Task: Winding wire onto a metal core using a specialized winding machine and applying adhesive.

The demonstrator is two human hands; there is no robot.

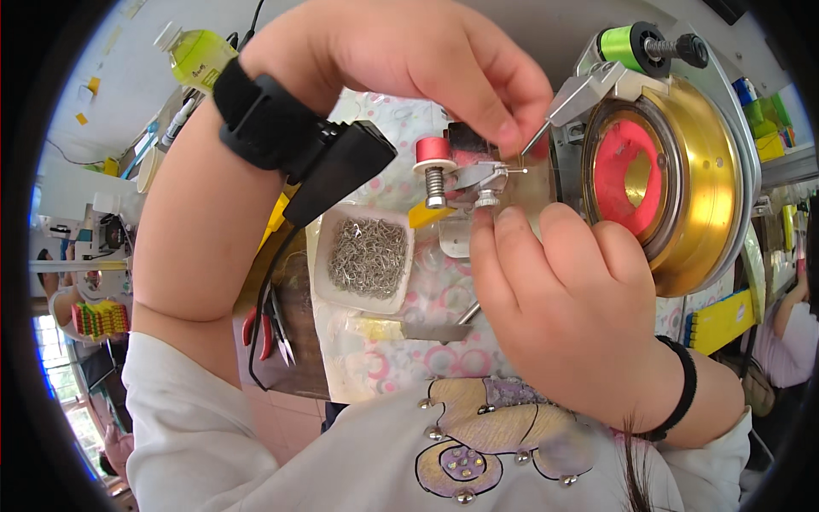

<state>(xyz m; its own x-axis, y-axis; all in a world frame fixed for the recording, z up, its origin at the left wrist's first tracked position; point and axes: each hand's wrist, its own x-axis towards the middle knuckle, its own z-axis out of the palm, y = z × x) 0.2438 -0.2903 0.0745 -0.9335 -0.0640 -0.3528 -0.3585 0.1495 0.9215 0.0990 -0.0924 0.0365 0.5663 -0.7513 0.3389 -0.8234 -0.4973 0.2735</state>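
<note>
My left hand (452, 72) reaches over from the far side, with thumb and fingers pinched together by a thin metal rod tip. What they pinch is too small to make out. Below it is a small metal clamp (485, 177) with a red thread spool (432, 150) and a spring at its left. My right hand (567, 294) has its fingers curled, the fingertips at the knurled knob (487, 199) under the clamp; the thumb is hidden. To the right stands a large gold-coloured wheel (695, 183) with a pink-red lining, a bright green thread spool (621, 49) above it.
A white tray (322, 286) of small silver hooks sits left of the clamp. A flat metal blade (439, 331) lies nearer me, and red-handled pliers (260, 333) rest at the left. A yellow-green bottle (198, 58) stands far left. A black device is strapped on my left wrist.
</note>
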